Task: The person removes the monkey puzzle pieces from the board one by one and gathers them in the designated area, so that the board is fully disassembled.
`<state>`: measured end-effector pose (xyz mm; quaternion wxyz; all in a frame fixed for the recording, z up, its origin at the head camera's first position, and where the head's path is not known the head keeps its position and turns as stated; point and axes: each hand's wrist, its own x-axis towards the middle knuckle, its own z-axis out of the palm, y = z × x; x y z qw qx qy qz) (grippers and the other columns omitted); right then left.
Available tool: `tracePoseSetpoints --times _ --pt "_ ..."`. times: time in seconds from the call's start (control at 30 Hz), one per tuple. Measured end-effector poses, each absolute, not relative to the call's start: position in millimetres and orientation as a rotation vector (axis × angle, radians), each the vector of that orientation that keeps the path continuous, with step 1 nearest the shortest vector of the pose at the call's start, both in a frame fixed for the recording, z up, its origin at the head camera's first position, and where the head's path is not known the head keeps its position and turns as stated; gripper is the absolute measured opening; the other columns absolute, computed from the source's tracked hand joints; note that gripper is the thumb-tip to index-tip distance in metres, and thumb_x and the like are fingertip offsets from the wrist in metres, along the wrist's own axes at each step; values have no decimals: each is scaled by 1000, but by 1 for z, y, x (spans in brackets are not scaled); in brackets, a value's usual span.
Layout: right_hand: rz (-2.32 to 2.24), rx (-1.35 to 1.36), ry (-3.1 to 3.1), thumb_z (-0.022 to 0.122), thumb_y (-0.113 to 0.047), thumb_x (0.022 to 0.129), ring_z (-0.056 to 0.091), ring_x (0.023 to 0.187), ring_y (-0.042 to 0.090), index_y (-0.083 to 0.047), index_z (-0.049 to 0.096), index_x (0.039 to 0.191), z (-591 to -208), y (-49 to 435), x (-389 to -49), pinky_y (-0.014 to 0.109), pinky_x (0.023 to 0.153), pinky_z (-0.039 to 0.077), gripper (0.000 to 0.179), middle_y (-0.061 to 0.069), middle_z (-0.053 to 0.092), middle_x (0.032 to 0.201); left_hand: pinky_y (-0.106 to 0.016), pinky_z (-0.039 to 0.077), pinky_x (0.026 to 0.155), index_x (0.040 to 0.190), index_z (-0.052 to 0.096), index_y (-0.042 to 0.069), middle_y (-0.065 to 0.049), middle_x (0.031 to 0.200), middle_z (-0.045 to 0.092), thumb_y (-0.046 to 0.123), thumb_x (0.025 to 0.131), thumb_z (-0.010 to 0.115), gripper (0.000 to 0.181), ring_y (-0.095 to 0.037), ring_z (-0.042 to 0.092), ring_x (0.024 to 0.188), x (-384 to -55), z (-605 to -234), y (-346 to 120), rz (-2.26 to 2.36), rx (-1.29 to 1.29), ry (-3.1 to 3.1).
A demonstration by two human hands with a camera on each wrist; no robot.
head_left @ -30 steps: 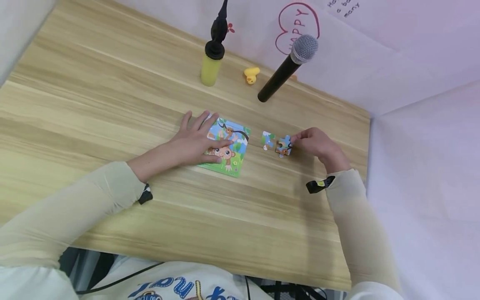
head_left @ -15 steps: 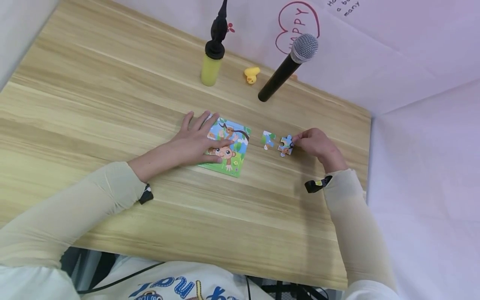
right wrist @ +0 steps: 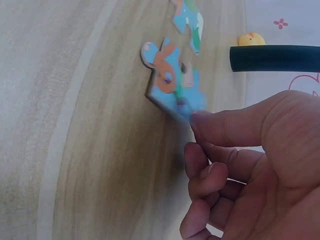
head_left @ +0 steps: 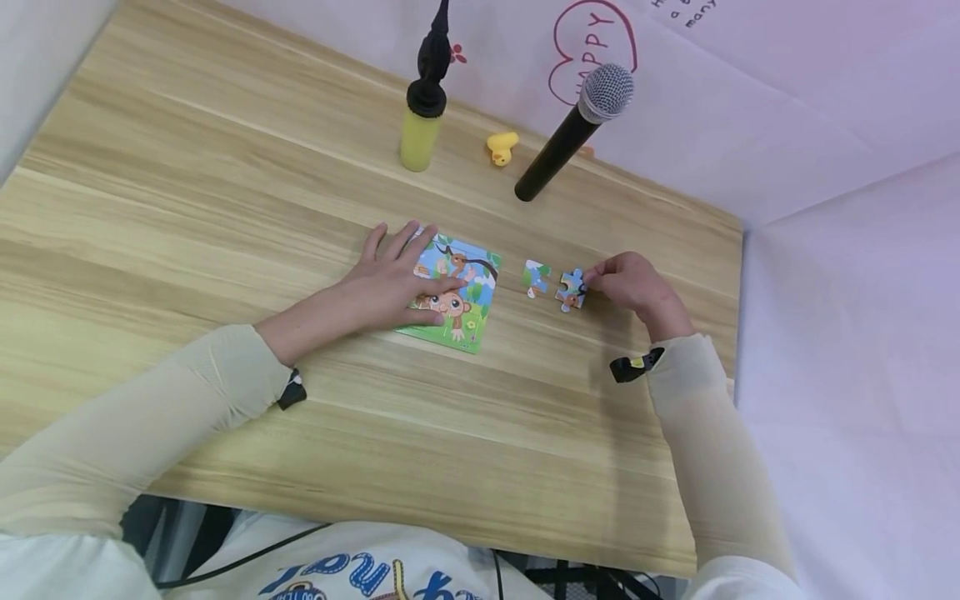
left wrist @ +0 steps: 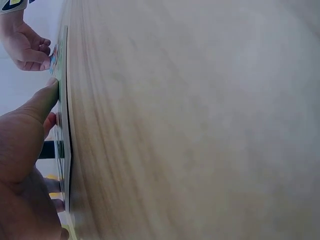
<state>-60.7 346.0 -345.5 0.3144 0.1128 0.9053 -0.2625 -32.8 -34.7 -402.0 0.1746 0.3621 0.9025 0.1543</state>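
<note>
My left hand (head_left: pixel 397 283) lies with spread fingers on a square monkey jigsaw puzzle (head_left: pixel 476 312) on the table, covering its left part. To the right, my right hand (head_left: pixel 633 287) pinches the edge of a loose puzzle piece (head_left: pixel 570 292) between thumb and forefinger. In the right wrist view this puzzle piece (right wrist: pixel 167 82) is blue with orange-brown patches and looks tilted, partly off the tabletop. Between it and the puzzle sits a second loose piece (head_left: pixel 536 278), blue, green and white, touched by neither hand.
Behind the hands stand a pump bottle (head_left: pixel 422 125) with a yellow-green body, a small yellow duck (head_left: pixel 502 147) and a black microphone (head_left: pixel 562 150). White paper walls (head_left: pixel 840 317) border the wooden table (head_left: pixel 375 433) at the back and right.
My right hand has drawn the pinched puzzle piece slightly to the right, widening the gap to the second piece. My left hand has stayed in place on the puzzle.
</note>
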Motion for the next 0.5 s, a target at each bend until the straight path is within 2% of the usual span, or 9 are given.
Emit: tracePoseSetpoints --times 0.23,0.37,0.5 --pt "-681 269 2465 62 -35 101 47 116 28 0 70 115 -336 344 -58 47 98 38 39 14 59 128 -65 -6 113 151 44 46 -21 167 -4 65 93 60 63 -41 -10 151 -32 -404 -36 521 1012 2560" --pt "-738 163 2538 64 -37 100 52 103 26 -4 72 113 -335 337 -56 43 85 43 36 12 64 117 -65 -5 113 149 47 46 -18 168 -6 64 92 62 61 -39 -12 151 -32 -406 -36 591 992 2538" --pt "-833 -65 2595 67 -35 99 54 89 24 -10 73 112 -338 320 -53 38 73 43 29 6 65 105 -64 -4 113 148 48 46 -17 168 -7 64 92 63 61 -37 -14 151 -31 -408 -36 646 982 2536"
